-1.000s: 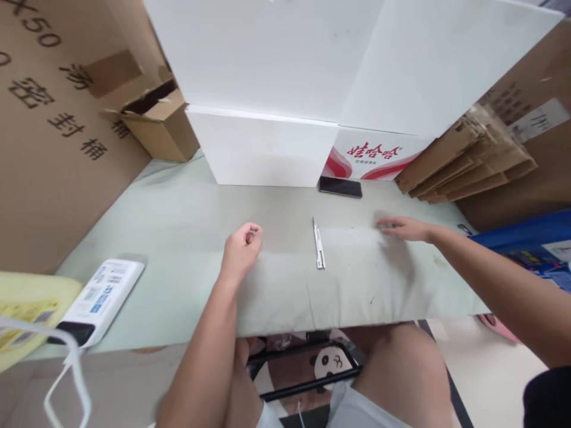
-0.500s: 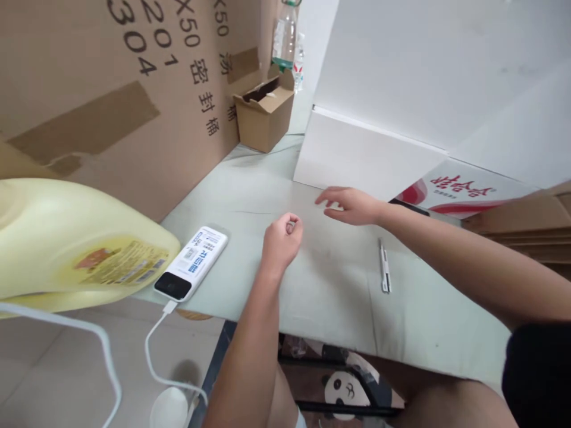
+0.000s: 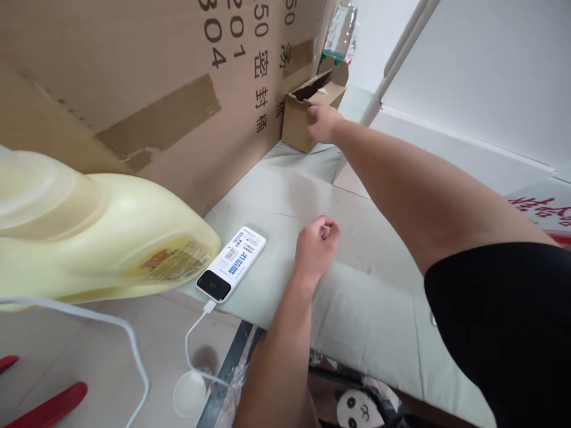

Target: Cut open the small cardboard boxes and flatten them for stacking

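My right hand [image 3: 325,123] is at the near right side of a small open cardboard box [image 3: 296,126], its fingers bent against the box's wall and upper edge. The box stands upright, flaps raised, against a large carton. Something small and white shows at its top; the rest of the inside is hidden. My left hand [image 3: 317,246] rests low over the cloth-covered table [image 3: 285,196], fingers curled together; whether anything small is in them I cannot make out. Left of that hand lies a white power bank [image 3: 232,261] with a cable plugged in.
A pale yellow jug [image 3: 147,214] leans in from the left beside the power bank. The large printed carton [image 3: 178,59] walls off the back left. A clear bottle [image 3: 341,30] stands behind the small box. White boxes [image 3: 473,77] fill the right side.
My right hand has moved from above the table, fingers spread, forward and left to the small cardboard box. My left hand keeps its curled shape. The view has swung to the right.
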{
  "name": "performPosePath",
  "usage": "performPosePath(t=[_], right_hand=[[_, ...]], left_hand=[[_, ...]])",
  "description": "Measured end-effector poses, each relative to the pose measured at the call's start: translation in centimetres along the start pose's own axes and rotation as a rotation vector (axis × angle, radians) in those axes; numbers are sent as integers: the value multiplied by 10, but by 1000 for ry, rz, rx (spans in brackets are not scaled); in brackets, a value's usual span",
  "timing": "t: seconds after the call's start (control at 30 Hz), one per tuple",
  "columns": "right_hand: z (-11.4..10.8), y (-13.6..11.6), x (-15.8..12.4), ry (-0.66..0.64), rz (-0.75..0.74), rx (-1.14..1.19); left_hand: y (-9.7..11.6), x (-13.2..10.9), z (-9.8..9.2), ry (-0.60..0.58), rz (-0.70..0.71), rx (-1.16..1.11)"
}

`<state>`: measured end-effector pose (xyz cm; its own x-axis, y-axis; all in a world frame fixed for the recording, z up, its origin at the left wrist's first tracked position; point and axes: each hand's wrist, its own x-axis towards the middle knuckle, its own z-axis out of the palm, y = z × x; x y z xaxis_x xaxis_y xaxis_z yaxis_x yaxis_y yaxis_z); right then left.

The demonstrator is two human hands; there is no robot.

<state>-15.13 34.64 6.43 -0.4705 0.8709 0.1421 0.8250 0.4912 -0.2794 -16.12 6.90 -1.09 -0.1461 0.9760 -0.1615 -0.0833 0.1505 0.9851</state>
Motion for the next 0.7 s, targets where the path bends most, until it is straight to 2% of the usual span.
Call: performPosePath(t=[0.1,0.2,0.3,0.4,0.5,0.53,0.6,0.7], right_hand=[[-6,-1,-32,-37,-25,-4],[-14,8,-91,-36,-69,6],[-26,30,-170,3,-163,149],[-47,59,-261,121,-292,292],[-72,85,-349,243,-268,339],[-79,93,-374,303,-213,388],[-89,104,-416,449,-58,464],[-95,114,-455,555,128,528]], left_hand=[[3,1,-5,69,36,-85],[10,-1,-10,261,153,-178],[17,-9,-13,469,329,-223],[20,-16,-12,568,473,-230],[17,-16,-9,649,547,-176],[16,-15,-7,651,564,-148],[13,-11,-2,565,580,-94],[9,-7,10,258,545,-56]])
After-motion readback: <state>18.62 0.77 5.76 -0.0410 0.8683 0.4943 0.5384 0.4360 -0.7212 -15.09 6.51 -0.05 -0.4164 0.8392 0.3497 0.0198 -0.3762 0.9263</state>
